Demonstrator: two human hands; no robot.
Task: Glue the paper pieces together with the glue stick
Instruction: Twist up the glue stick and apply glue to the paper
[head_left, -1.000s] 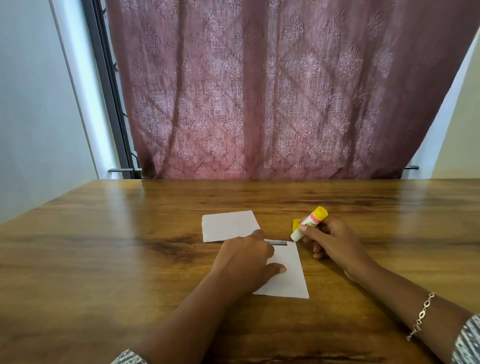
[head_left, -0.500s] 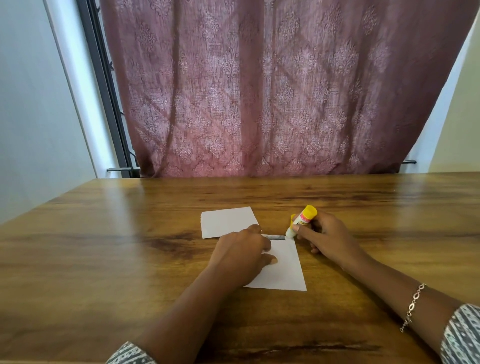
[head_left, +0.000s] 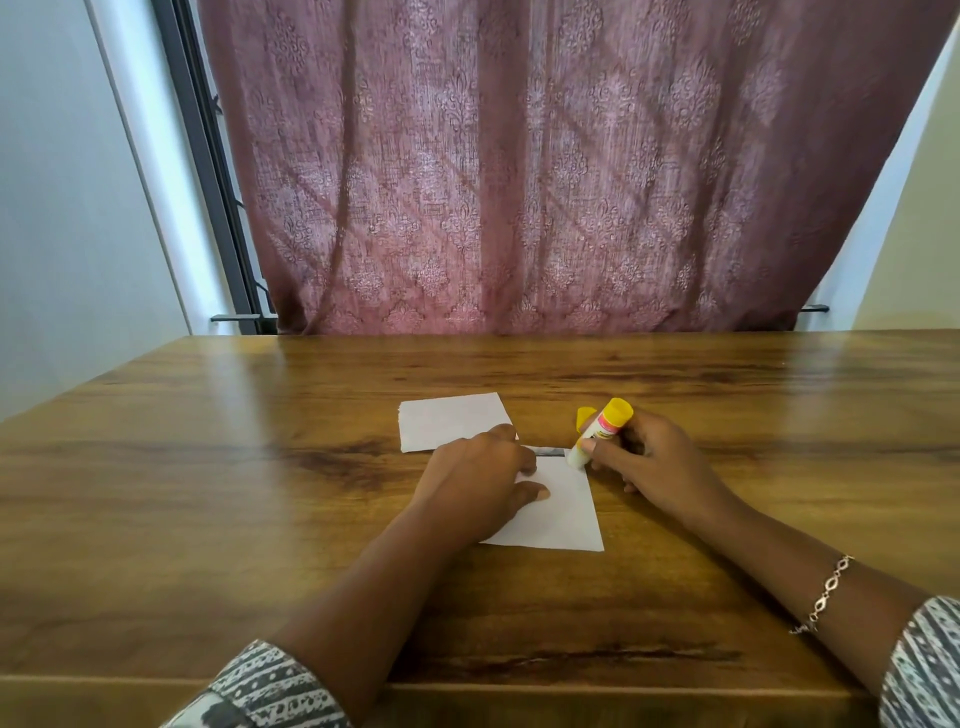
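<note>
Two white papers are seen lying flat on a wooden table (head_left: 208, 467), a little right of its middle. The far paper (head_left: 449, 426) is set slightly askew, with its near right corner hidden under the knuckles of the left hand (head_left: 478, 483). The near paper (head_left: 561, 509) is set lengthwise toward the person, and its left part is covered by that hand. Whether the two sheets touch or overlap cannot be told, since the meeting place is hidden. A thin grey strip (head_left: 548, 451) is seen along the far edge of the near paper.

The left hand is laid palm-down on the near paper, with the thumb stretched out across the sheet and the fingers pressed down by its far edge. The glue stick (head_left: 602, 431) is pinched between the thumb and fingers of the right hand (head_left: 649, 462). It is held tilted, with its white tip set down at the far right corner of the near paper and its yellow end raised up and away to the right. A yellow cap (head_left: 585, 415) is seen just behind the stick, partly hidden by it.

Broad stretches of wood are seen to the left of the papers, to the right of the right hand, and between the far paper and the table's far edge. A patterned curtain (head_left: 571, 182) hangs behind that edge. The near edge is crossed by both forearms. A bracelet (head_left: 826, 592) is worn on the right wrist.
</note>
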